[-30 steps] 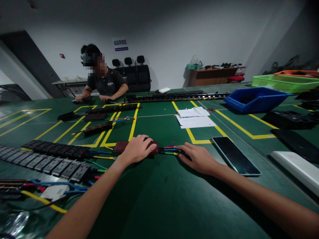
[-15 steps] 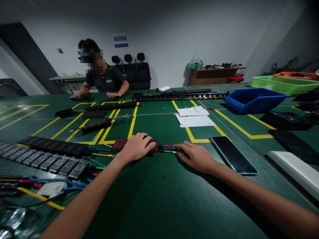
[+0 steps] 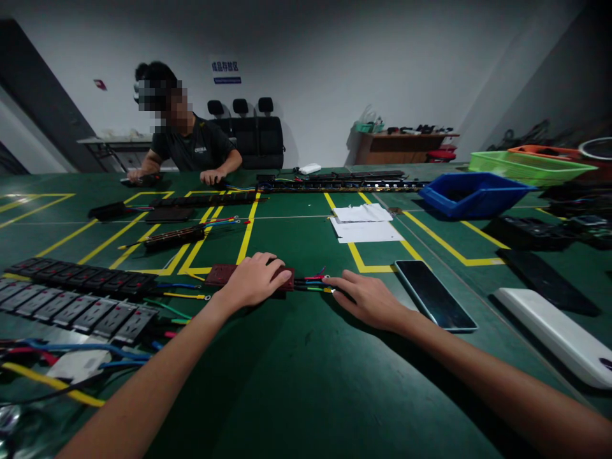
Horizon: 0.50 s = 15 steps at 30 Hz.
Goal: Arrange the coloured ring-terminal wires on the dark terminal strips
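Note:
A dark red strip-shaped housing (image 3: 220, 275) lies on the green table in front of me, with red, blue, black and green-yellow wires (image 3: 310, 284) coming out of its right end. My left hand (image 3: 255, 280) lies over this housing, fingers across its top and thumb along the right part, holding it down. At the wires' tips, which carry small ring terminals, is my right hand (image 3: 366, 298). Its index finger and thumb are apart, the index fingertip at the red wire's end. Any contact with the other wires is unclear.
Rows of socket strips (image 3: 76, 303) and thick cables (image 3: 52, 382) lie at left. To the right are a phone (image 3: 435, 296), a white bar-shaped case (image 3: 549, 335) and a blue bin (image 3: 471, 194). White papers (image 3: 366, 229) lie ahead. A co-worker (image 3: 191, 143) sits across the table.
The view has shifted slightly, moving the nearby things left in the picture. My left hand stays on the dark red housing; my right fingertips now sit more at the wire ends, which show more clearly.

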Each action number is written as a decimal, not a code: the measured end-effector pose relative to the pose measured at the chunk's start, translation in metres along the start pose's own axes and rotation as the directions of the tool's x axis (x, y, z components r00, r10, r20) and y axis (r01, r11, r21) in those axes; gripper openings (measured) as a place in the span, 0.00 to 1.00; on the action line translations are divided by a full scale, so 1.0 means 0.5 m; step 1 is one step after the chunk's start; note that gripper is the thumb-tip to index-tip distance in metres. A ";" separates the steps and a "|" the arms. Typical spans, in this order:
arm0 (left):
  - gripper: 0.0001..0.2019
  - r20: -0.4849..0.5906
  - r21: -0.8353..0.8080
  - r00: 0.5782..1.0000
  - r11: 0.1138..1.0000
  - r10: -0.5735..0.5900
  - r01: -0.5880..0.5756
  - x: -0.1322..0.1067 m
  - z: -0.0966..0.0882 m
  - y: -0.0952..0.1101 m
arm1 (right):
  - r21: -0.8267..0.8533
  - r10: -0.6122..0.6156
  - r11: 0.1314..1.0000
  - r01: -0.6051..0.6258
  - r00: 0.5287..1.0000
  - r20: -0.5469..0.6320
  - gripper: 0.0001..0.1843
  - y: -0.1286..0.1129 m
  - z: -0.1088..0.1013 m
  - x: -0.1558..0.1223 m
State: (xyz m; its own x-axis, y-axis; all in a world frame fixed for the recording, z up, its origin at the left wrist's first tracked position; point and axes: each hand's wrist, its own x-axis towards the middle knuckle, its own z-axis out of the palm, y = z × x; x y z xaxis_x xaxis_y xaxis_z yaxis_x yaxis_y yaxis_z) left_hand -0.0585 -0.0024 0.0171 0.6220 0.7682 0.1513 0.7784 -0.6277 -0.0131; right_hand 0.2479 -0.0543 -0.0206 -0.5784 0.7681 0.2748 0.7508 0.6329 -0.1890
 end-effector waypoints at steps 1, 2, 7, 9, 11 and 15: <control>0.30 -0.003 0.001 1.000 1.000 0.002 -0.002 0.000 0.000 0.000 | -0.002 -0.001 1.000 0.001 1.000 0.003 0.20 0.000 0.000 0.000; 0.30 -0.005 0.001 1.000 1.000 0.003 -0.003 0.000 0.001 0.000 | 0.005 0.006 1.000 -0.006 1.000 -0.001 0.20 -0.001 0.000 0.000; 0.30 -0.007 -0.004 1.000 1.000 0.000 0.000 0.000 0.002 -0.001 | 0.066 0.065 0.996 -0.062 0.997 -0.046 0.21 -0.004 0.000 -0.001; 0.30 -0.015 -0.007 1.000 1.000 -0.002 0.002 0.000 0.002 0.000 | 0.053 0.045 0.998 -0.043 0.998 -0.040 0.18 -0.003 -0.001 -0.002; 0.30 -0.019 -0.004 1.000 1.000 -0.003 0.003 0.000 0.002 -0.001 | 0.032 0.016 0.999 -0.015 0.999 -0.029 0.16 -0.003 -0.001 -0.002; 0.30 -0.003 0.018 1.000 1.000 0.003 -0.003 0.001 0.002 -0.003 | 0.049 0.053 0.998 -0.051 0.998 -0.042 0.17 -0.004 -0.002 -0.002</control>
State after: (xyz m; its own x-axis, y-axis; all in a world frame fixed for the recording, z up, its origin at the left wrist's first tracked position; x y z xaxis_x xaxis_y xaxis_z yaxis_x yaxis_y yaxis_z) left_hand -0.0592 -0.0010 0.0164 0.6243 0.7658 0.1541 0.7777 -0.6278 -0.0309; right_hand 0.2473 -0.0564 -0.0197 -0.5238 0.7959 0.3035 0.7629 0.5969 -0.2486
